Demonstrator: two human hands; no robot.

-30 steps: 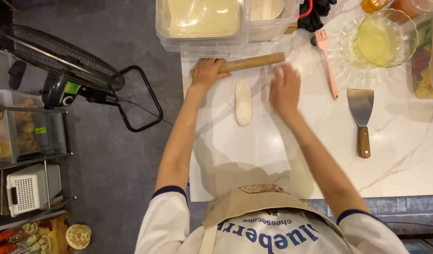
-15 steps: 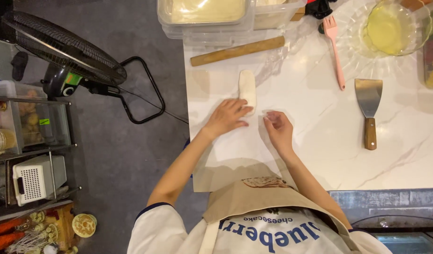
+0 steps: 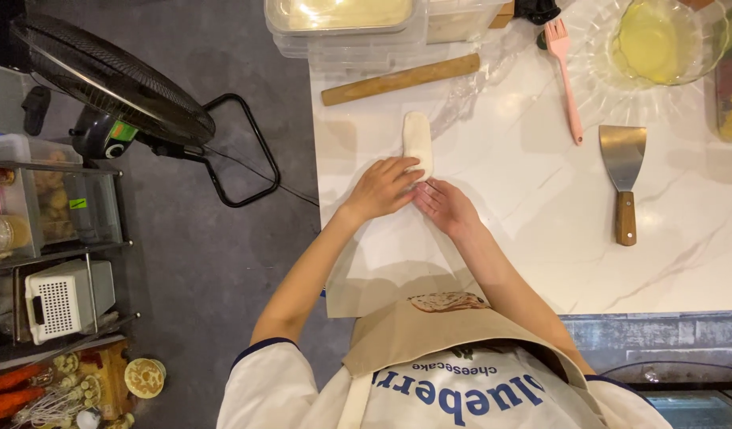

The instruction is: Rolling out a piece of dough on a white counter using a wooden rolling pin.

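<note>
On the white marble counter point(image 3: 541, 238), a pale oblong dough piece point(image 3: 418, 139) lies at centre; its near end is hidden under the left hand point(image 3: 382, 189), fingers curled loosely onto it. Right hand point(image 3: 444, 206) touches beside, fingers together, flat. At 12 o'clock, clear plastic tubs point(image 3: 342, 24) are cut off. At 11 o'clock lies a wooden rolling pin point(image 3: 399, 79).

Both bare forearms are stretched forward and angled inward, the left hand point(image 3: 384, 189) laid flat with fingers extended, the right hand point(image 3: 444, 206) set just beside it, fingertips nearly meeting.
</note>
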